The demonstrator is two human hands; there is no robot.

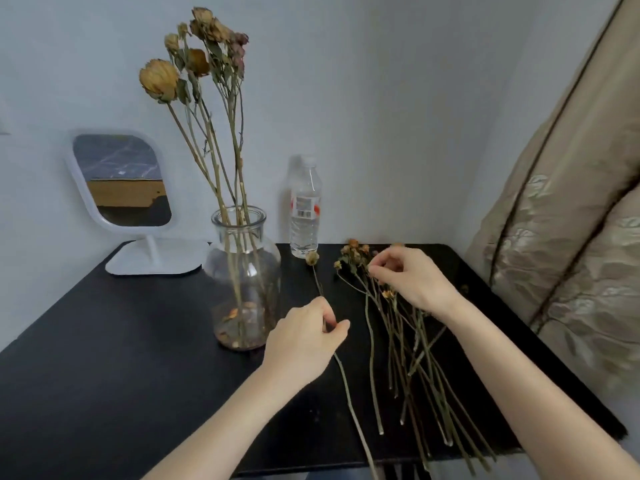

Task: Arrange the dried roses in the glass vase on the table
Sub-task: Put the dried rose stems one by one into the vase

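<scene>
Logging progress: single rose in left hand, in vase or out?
Out. Left hand pinches its stem; the rose runs across the table, right of the glass vase.

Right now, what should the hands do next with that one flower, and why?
Probably lift it and slide it stem-first into the glass vase. The left hand pinches the single dried rose by its stem, and the vase, which already holds several roses, stands just beside that hand.

White mirror far left; plastic bottle upright by wall.
</scene>
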